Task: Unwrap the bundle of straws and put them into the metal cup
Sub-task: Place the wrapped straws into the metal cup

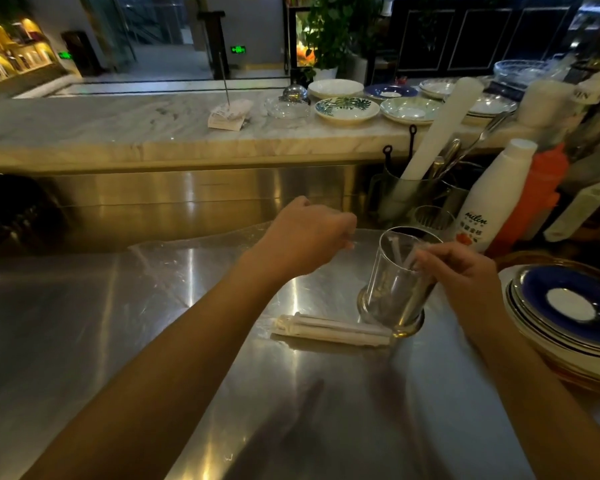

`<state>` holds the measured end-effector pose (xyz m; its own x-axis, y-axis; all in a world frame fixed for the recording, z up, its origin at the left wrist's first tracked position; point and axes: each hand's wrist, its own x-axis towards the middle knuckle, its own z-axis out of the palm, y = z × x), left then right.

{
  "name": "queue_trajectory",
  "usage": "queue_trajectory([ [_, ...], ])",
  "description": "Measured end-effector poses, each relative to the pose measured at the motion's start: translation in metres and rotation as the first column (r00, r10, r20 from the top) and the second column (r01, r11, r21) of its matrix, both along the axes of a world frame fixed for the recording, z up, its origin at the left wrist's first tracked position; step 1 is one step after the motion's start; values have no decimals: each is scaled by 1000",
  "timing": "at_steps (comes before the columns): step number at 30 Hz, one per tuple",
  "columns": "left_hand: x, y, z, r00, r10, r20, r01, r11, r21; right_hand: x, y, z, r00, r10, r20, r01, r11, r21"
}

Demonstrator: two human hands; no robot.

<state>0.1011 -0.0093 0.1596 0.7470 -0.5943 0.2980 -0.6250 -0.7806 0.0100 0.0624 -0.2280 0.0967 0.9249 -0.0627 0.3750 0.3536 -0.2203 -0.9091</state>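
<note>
A shiny metal cup (392, 289) stands on the steel counter, tilted towards me, with at least one white straw inside it. My right hand (461, 271) is at the cup's rim, its fingers closed on a white straw that pokes into the cup. My left hand (309, 237) hovers left of the cup, fingers curled over the clear plastic wrap (174, 258) that lies flat on the counter; whether it pinches the wrap is unclear. A small bundle of paper-wrapped straws (329, 329) lies on the counter in front of the cup.
A stack of blue-and-white plates (568, 317) sits at the right edge. Behind the cup stand a white bottle (492, 199), an orange bottle (541, 188) and a holder with utensils (406, 195). Plates and bowls (347, 110) line the marble ledge beyond.
</note>
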Motion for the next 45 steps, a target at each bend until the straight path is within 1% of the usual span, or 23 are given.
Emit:
queue_trajectory([
  [2, 2, -2, 1, 1000, 3, -26, -3, 1000, 19, -3, -3, -5, 999, -2, -35, 3, 1000, 18],
  [6, 3, -1, 12, 997, -38, -69, 34, 997, -66, -14, -6, -18, 995, 21, -99, -19, 1000, 22],
  [10, 3, -4, 32, 995, -76, -70, 67, 989, -134, -25, -7, -31, 991, -11, -136, 15, 1000, 27],
  [15, -1, -15, 59, 986, -99, -131, 56, 952, -300, -38, -10, -38, 982, -48, -185, 55, 998, 35],
  [18, -3, -25, 72, 980, -130, -152, 70, 935, -347, -47, -15, -41, 972, -106, -208, 126, 988, 88],
  [21, -4, -39, 81, 978, -158, -134, 98, 922, -374, -57, -24, -47, 955, -164, -249, 199, 972, 123],
  [24, -5, -51, 87, 978, -185, -101, 137, 922, -362, -67, -34, -50, 927, -246, -283, 302, 938, 172],
  [27, -3, -64, 92, 967, -235, -102, 182, 910, -373, -75, -47, -49, 897, -326, -299, 405, 877, 260],
  [32, -3, -94, 105, 936, -332, -115, 249, 858, -449, -97, -74, -31, 868, -371, -331, 486, 774, 406],
  [33, -3, -101, 108, 929, -352, -113, 266, 848, -459, -102, -80, -26, 865, -387, -318, 496, 756, 427],
  [34, -3, -108, 113, 923, -369, -105, 284, 840, -462, -106, -86, -21, 856, -427, -291, 515, 749, 417],
  [37, -4, -131, 126, 905, -422, -58, 351, 815, -462, -117, -104, -6, 794, -569, -211, 607, 734, 303],
  [40, -6, -153, 138, 885, -464, -35, 394, 788, -473, -128, -117, 8, 752, -641, -153, 651, 686, 325],
  [43, -8, -173, 150, 862, -507, 0, 451, 766, -459, -137, -130, 16, 721, -689, -75, 674, 672, 306],
  [45, -9, -185, 159, 852, -522, 26, 477, 755, -450, -141, -140, 19, 704, -709, -37, 676, 654, 339],
])
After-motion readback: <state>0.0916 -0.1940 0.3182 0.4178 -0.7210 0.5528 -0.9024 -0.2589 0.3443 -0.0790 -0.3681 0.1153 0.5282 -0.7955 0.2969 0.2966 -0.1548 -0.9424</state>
